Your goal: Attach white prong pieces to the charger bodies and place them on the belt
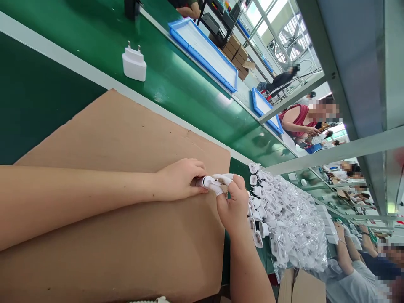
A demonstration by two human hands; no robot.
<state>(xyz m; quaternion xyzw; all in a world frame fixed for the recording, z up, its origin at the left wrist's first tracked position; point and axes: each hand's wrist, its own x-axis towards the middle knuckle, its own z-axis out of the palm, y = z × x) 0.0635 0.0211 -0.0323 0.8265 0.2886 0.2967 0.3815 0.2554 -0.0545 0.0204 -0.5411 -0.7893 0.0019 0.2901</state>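
White casing (206, 182), apparently open-ended, is pinched in closed grips by left hand (177, 179) and right hand (234, 204), with piled casings (285, 206) beside and one whole-looking charger (134, 66) apart.

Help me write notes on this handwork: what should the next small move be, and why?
I'd probably steady the small white piece in the left hand and gently work its exposed end with the right hand, since the left fingers grip it and the right hand's covered fingertips are at that end.
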